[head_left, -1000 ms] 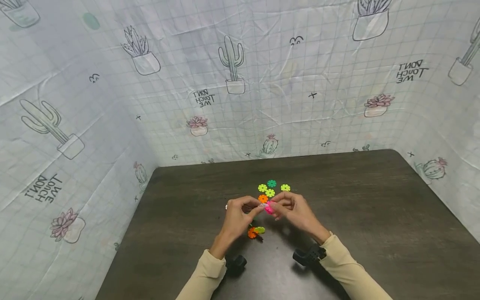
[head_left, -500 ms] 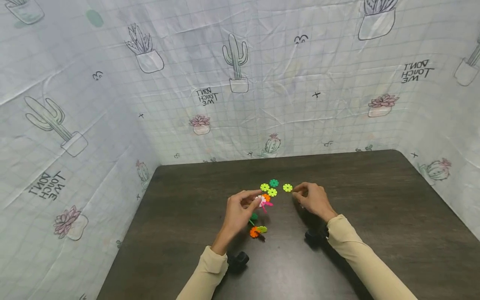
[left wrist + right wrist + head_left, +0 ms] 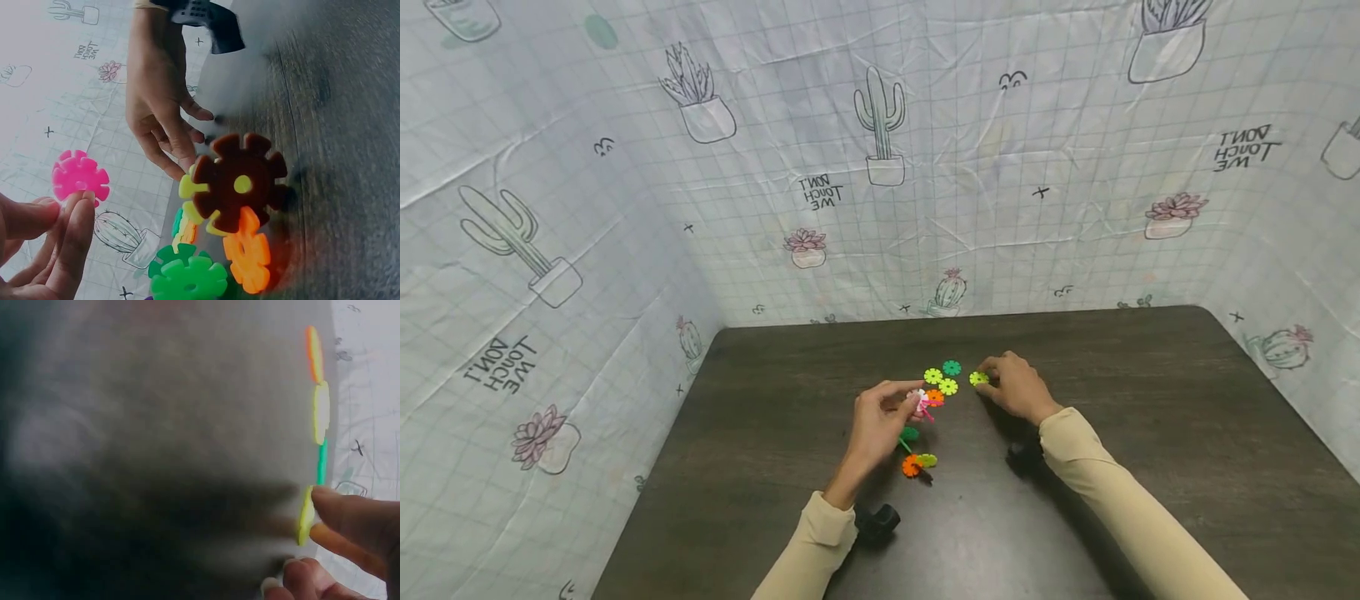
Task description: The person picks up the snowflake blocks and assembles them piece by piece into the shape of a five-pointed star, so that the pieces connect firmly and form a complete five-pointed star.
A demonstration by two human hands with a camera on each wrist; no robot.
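Note:
Near the table's middle, my left hand [image 3: 878, 425] pinches a white notched disc [image 3: 919, 401] joined to pink ones. In the left wrist view a pink notched disc [image 3: 81, 178] rises above that hand's fingertips. My right hand [image 3: 1019, 388] is at the far right of the loose pieces, thumb and finger pinching a yellow-green notched disc [image 3: 978, 378] at its edge. The right wrist view shows this yellow-green disc [image 3: 305, 515] almost edge-on against the fingertips. Below the left hand stands a joined cluster with an orange disc [image 3: 912, 466], a brown disc [image 3: 240, 181] and a green disc [image 3: 189, 278].
Loose discs lie flat on the dark table [image 3: 790, 383] beyond the left hand: a green disc [image 3: 952, 367], two yellow-green discs [image 3: 948, 387] and an orange disc [image 3: 934, 397]. A printed cloth [image 3: 955, 208] surrounds the table's back and sides.
My right hand has let go of the pink piece, moved right and taken hold of the yellow-green disc. The left hand keeps the white and pink discs in nearly the same place.

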